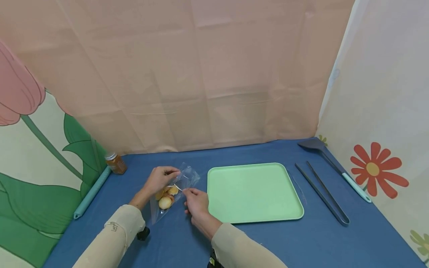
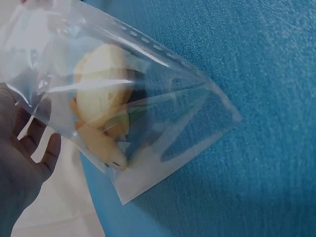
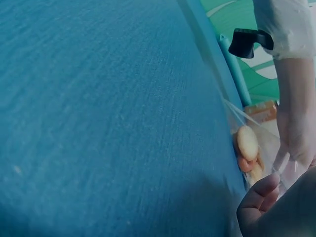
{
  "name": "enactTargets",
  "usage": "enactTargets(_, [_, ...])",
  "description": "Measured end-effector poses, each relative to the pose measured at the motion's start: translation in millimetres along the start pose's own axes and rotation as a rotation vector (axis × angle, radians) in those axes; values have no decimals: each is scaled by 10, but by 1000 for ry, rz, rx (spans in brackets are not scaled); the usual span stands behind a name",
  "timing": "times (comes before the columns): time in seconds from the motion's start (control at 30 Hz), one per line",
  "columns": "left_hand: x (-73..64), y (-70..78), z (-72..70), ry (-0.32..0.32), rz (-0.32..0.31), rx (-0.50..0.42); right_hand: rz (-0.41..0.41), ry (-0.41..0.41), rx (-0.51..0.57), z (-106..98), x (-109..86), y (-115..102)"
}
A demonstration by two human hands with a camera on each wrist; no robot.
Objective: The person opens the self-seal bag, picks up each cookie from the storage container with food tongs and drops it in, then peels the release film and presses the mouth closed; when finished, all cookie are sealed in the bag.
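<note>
A clear plastic bag (image 1: pixel 191 176) with several small round bread pieces (image 1: pixel 165 202) inside is held a little above the blue table, left of the tray. My left hand (image 1: pixel 160 181) pinches its upper edge on the far side. The right hand (image 1: pixel 198 205) pinches the bag's near side close to a thin white strip (image 1: pixel 178 187). In the left wrist view, the bag's bottom corner hangs over the cloth and pale bread (image 2: pixel 102 89) shows through the plastic. The curled right fingers (image 3: pixel 261 197) partly hide the bag in the right wrist view.
A light green tray (image 1: pixel 254 193) lies to the right of the hands. Beyond it are metal tongs (image 1: pixel 323 193) and a dark spatula (image 1: pixel 330 162) with a pale handle. At the far left stand a lidded jar (image 1: pixel 116 163) and a teal roll (image 1: pixel 92 193).
</note>
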State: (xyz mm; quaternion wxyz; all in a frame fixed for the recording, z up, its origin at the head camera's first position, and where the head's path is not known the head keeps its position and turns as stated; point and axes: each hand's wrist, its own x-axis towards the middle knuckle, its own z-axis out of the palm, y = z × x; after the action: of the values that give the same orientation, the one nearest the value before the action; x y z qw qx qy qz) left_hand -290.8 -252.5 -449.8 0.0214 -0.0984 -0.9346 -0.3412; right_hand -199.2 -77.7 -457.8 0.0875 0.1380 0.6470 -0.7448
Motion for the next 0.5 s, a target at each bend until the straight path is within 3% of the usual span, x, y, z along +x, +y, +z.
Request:
enactTargets(0.2, [-18,-40,-56,82,8,-41,-15,-17,27,-58,-21,1])
enactTargets(0.37, [-99,-118,-221,198,6,-100,-49,-53,44,-94,-70,-31])
enactTargets(0.5, [-200,-153,-364,264,-11,-128,-128,-100,11,-128,-90,-124])
